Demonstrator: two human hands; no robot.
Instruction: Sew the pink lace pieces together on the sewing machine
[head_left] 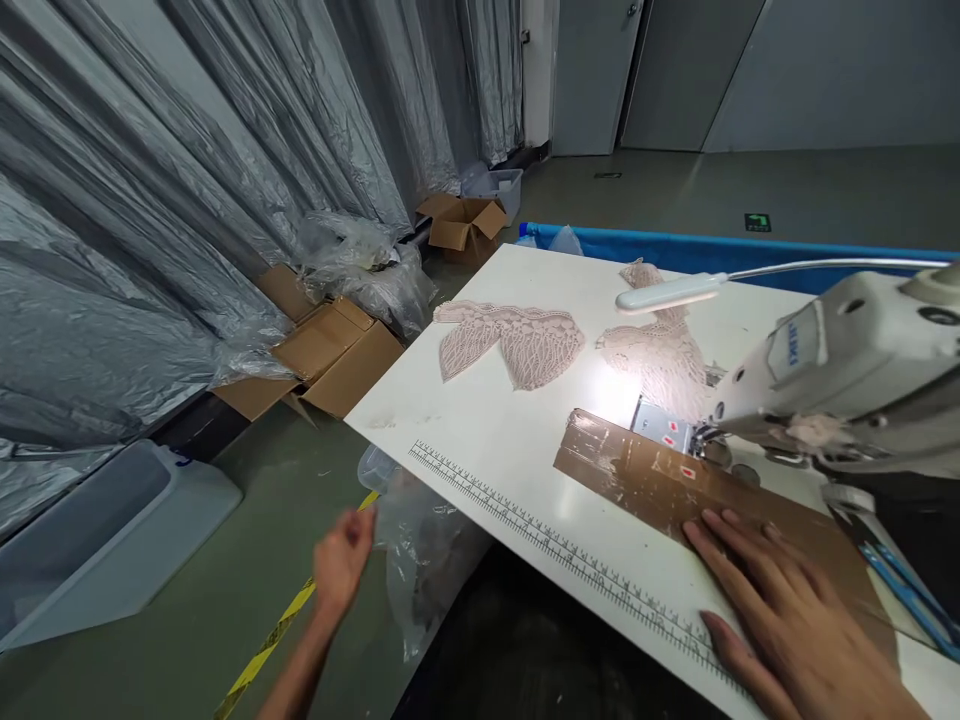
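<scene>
My right hand (780,610) lies flat and open on the white sewing table (480,440), its fingers on a brown taped patch (675,485) in front of the sewing machine (847,375). My left hand (342,560) reaches down off the table's left edge toward a clear plastic bag (420,550) hanging there; its fingers are blurred. Two pink lace pieces (510,340) lie spread on the table's far side. A third lace piece (664,350) lies under the lamp's light beside the needle.
A white lamp on a bent arm (671,292) hangs over the table. A printed ruler (555,545) runs along the table's front edge. Cardboard boxes (337,350), plastic sheeting and a grey bin (97,540) stand on the floor at left.
</scene>
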